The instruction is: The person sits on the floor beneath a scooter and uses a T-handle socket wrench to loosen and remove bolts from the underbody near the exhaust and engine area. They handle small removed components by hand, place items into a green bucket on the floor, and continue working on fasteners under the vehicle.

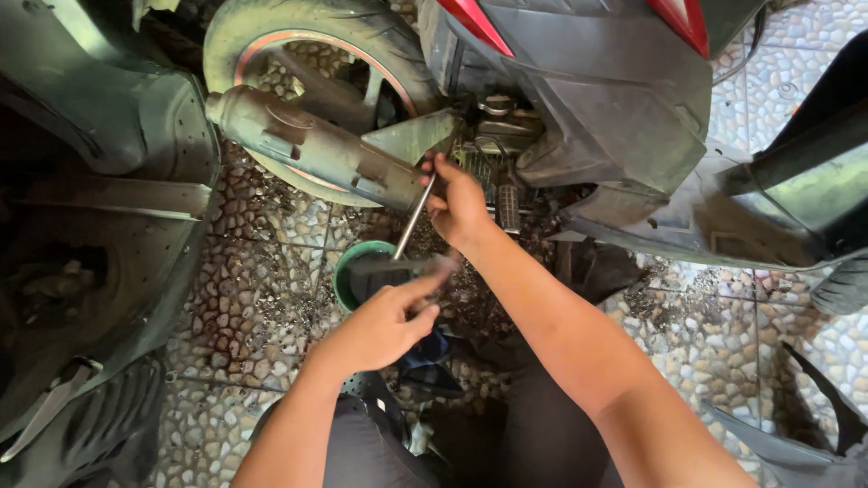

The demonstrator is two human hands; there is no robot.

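Observation:
My right hand (457, 203) reaches up under the scooter's engine (493, 136), fingers closed around the upper end of a long metal wrench (413, 221) that slopes down to the left. My left hand (389, 321) grips the wrench's dark lower handle, which looks blurred, just above a green basin (342, 271) on the floor. The grey exhaust pipe (307, 149) and the rear wheel (298, 54) with its red rim sit just left of my right hand.
A dark scooter body panel (99, 235) fills the left side. Black and red fairing (624, 81) hangs over the upper right, with another dark panel (796, 190) at far right. The pebble-tile floor (714, 343) is littered with dirt. My knees are at the bottom.

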